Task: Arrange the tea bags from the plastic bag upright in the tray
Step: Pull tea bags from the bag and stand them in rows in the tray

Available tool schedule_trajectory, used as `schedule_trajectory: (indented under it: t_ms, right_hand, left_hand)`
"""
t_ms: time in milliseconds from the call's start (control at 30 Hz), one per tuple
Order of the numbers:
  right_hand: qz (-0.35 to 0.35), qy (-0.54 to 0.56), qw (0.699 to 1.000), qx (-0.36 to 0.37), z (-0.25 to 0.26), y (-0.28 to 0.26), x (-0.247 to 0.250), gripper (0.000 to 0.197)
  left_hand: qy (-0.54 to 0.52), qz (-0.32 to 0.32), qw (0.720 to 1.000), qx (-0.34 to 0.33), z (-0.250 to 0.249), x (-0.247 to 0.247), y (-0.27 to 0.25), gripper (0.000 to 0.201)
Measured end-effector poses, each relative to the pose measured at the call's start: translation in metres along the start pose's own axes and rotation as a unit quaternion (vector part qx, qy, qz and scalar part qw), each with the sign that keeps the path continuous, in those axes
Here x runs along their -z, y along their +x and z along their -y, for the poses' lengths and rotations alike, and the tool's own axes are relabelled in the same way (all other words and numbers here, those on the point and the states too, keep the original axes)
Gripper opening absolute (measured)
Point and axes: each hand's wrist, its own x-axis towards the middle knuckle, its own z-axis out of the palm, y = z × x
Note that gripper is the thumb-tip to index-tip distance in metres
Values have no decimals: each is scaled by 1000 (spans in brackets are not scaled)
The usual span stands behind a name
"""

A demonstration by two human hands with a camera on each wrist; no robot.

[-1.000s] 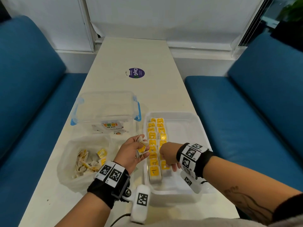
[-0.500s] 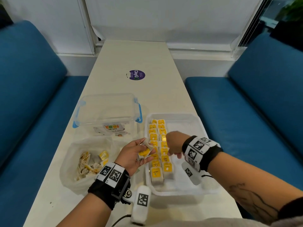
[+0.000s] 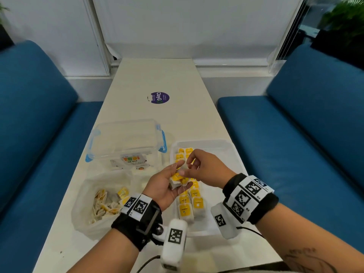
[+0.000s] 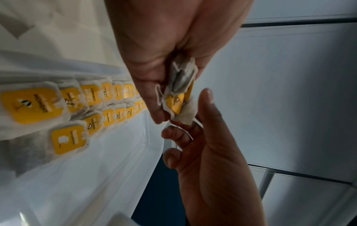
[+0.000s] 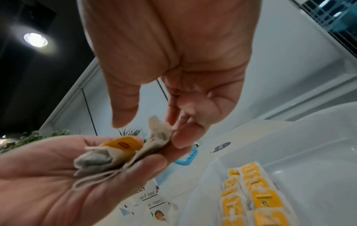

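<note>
My left hand (image 3: 161, 187) is palm up over the tray's left edge and grips a small bunch of tea bags (image 3: 176, 177) with yellow tags, shown close in the wrist views (image 4: 181, 79) (image 5: 108, 156). My right hand (image 3: 206, 166) reaches in from the right. Its fingertips (image 5: 179, 137) touch one bag's corner while the thumb stays apart. The white tray (image 3: 220, 146) holds two rows of upright tea bags (image 3: 185, 209) along its left side. The plastic bag (image 3: 86, 194) on the left holds more tea bags (image 3: 104, 205).
A clear lidded box (image 3: 126, 138) with blue clips stands behind the plastic bag. A purple sticker (image 3: 160, 97) lies farther up the white table. Blue benches (image 3: 39, 134) (image 3: 295, 144) flank the table. The tray's right half (image 3: 214, 174) is bare.
My right hand left the rows in the tray and rose to the bunch in my left hand. My left hand shifted slightly right, over the tray's edge.
</note>
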Motion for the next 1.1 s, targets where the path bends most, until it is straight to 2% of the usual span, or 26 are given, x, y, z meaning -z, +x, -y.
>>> schedule_trajectory:
  t_ms: [67, 167, 300, 400, 433, 567, 667, 800, 900, 967, 1033, 1100]
  right_hand:
    - [-8, 11, 1000, 6, -2, -4, -2, 35]
    - [-16, 26, 999, 13, -7, -2, -2, 30]
    - [-55, 129, 989, -35, -11, -1, -1, 23]
    - [-74, 230, 969, -47, -11, -5, -1, 12]
    - [-73, 243, 966, -48, -11, -7, -3, 12]
    - [-63, 215, 972, -66, -13, -10, -11, 20]
    - [-82, 155, 983, -59, -14, -12, -14, 22]
    - [-126, 49, 990, 33, -10, -17, -5, 34]
    - [-104, -8, 992, 68, -6, -18, 5, 12]
    - [-95, 18, 994, 54, -5, -17, 11, 7]
    - [-78, 149, 985, 31, -5, -17, 17, 9]
    - [-72, 234, 970, 0, -9, -16, 21, 15]
  left_hand:
    - [3, 4, 1000, 1, 2, 0, -2, 26]
    - [24, 15, 1000, 9, 5, 1, -4, 25]
    - [120, 13, 993, 4, 9, -1, -7, 18]
    - [158, -33, 986, -27, 12, -2, -6, 2]
    - [162, -52, 984, -45, 12, -2, -5, 2]
    - [201, -91, 967, -124, 7, -1, 0, 4]
    - [297, -89, 932, -185, 3, -1, 2, 9]
    - [444, -74, 852, -269, -3, 0, 5, 17]
    - [488, -65, 820, -291, -3, -2, 3, 14]
    - [473, -53, 830, -292, -2, -4, 2, 15]
    - [451, -35, 847, -280, 0, -4, 2, 17]
    - [452, -25, 850, -271, 4, -2, 3, 23]
